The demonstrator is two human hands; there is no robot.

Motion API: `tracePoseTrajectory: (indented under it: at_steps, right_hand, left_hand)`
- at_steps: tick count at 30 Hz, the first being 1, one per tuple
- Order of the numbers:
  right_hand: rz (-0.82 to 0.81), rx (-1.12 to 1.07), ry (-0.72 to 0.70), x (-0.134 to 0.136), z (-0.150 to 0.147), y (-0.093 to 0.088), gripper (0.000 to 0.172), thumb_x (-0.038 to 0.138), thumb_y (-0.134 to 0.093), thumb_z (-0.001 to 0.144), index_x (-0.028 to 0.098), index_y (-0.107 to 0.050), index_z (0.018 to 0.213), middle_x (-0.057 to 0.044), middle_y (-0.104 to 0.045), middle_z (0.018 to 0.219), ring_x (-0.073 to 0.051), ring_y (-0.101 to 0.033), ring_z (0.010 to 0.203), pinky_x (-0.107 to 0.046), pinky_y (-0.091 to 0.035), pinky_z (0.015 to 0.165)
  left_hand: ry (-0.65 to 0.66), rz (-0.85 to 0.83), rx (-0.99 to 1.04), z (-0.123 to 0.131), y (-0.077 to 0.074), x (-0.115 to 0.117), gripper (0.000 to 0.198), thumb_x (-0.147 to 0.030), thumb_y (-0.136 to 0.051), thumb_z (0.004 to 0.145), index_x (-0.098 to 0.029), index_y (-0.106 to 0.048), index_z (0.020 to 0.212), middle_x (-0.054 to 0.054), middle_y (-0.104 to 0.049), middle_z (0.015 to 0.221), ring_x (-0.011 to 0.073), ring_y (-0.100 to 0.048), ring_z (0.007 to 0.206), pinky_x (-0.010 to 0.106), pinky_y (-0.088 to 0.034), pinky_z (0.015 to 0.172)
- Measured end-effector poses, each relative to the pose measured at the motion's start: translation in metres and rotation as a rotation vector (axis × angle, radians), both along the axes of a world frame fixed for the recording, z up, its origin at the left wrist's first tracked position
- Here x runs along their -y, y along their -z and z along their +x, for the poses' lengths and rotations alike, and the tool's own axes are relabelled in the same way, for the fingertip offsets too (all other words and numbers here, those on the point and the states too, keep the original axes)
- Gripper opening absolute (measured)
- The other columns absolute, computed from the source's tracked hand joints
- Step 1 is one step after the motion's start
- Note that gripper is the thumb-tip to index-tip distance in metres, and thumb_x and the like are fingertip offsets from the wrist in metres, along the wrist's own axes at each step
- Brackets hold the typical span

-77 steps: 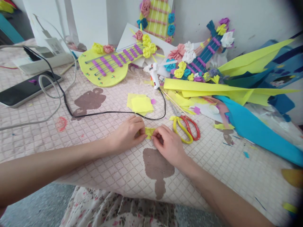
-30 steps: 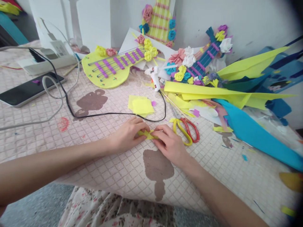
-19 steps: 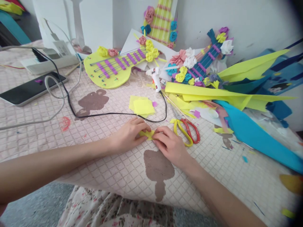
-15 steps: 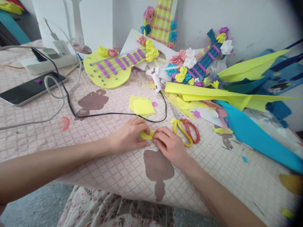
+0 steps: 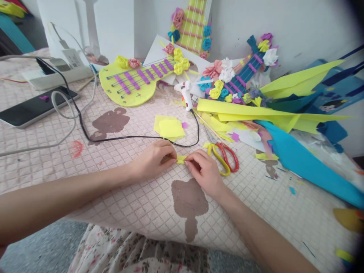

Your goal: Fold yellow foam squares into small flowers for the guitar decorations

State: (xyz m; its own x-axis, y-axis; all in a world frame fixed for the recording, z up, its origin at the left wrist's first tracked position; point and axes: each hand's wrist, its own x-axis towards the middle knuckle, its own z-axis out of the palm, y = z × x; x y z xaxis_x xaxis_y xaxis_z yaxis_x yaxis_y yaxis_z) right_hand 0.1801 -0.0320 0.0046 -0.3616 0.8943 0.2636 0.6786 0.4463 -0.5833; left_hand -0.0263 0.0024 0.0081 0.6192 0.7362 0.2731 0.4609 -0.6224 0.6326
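Observation:
A small folded piece of yellow crepe paper is stretched between my two hands, low over the table's near middle. My left hand pinches its left end, and part of the paper is hidden behind those fingers. At the other end, the thumb and fingertips of my right hand are closed on it. Just beyond my hands lies a short stack of yellow paper squares. Scissors with one yellow and one red handle rest by my right hand.
A white glue gun stands behind the paper squares, its black cord looping across the table. Flower-trimmed paper guitars, one a yellow guitar, line the back. Yellow sheets and a blue sheet cover the right. A phone lies left.
My left fingers have closed into a tighter pinch on the yellow paper. The strip between my hands now looks narrower and flatter. My right hand keeps its hold.

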Motion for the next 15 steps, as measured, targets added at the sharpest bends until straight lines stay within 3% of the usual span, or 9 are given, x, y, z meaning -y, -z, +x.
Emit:
tracePoseTrajectory:
  at_steps: [15]
  right_hand:
    - [-0.009,0.155,0.152,-0.0104,-0.0084,0.0006,0.011,0.021,-0.051,0.087,0.020,-0.051,0.076,-0.002,-0.060,0.077,-0.017,-0.055,0.072,-0.028,-0.037,0.063]
  left_hand:
    - [-0.096,-0.035,-0.045,0.0020,0.0011,-0.0056,0.009,-0.015,-0.053,0.084,-0.013,-0.059,0.078,0.003,-0.053,0.083,0.0105,-0.051,0.068,0.022,-0.043,0.061]
